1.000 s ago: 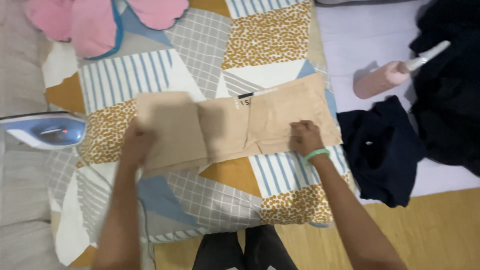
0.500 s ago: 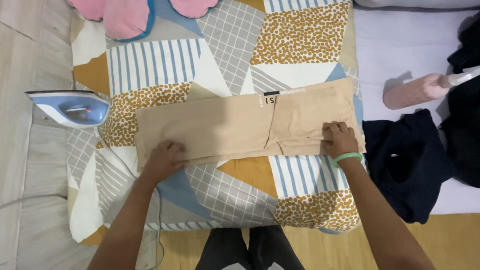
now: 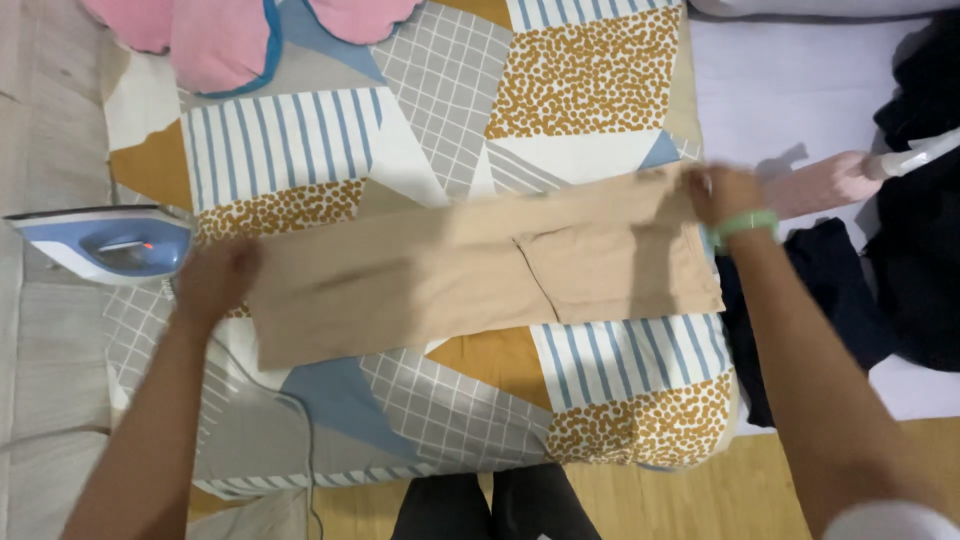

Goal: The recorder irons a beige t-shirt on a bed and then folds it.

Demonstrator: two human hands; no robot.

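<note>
Plainly, a pair of tan trousers lies stretched flat between two hands.

Trousers: the tan trousers (image 3: 480, 280) lie lengthwise across a patchwork cover (image 3: 600, 90), waist end to the right, leg end to the left, so the cloth sits smooth on the padded surface.

Left hand: the left hand (image 3: 215, 280) rests on the leg end, just beside the iron; it is blurred, so I cannot tell whether its fingers are spread or pinching the cloth.

Right hand: the right hand (image 3: 722, 195), with a green band at the wrist, is on the upper corner of the waist end; its fingers seem curled around that edge, which would keep the fabric taut, though blur hides the detail.

Iron: a blue and white iron (image 3: 105, 243) stands at the cover's left edge, apart from the cloth.

Bottle: a pink spray bottle (image 3: 825, 185) lies on a white sheet to the right, near the right hand.

Dark clothes: a heap of dark clothes (image 3: 900, 270) lies on the right.

Cushions: pink cushions (image 3: 215, 40) lie at the top edge.
</note>
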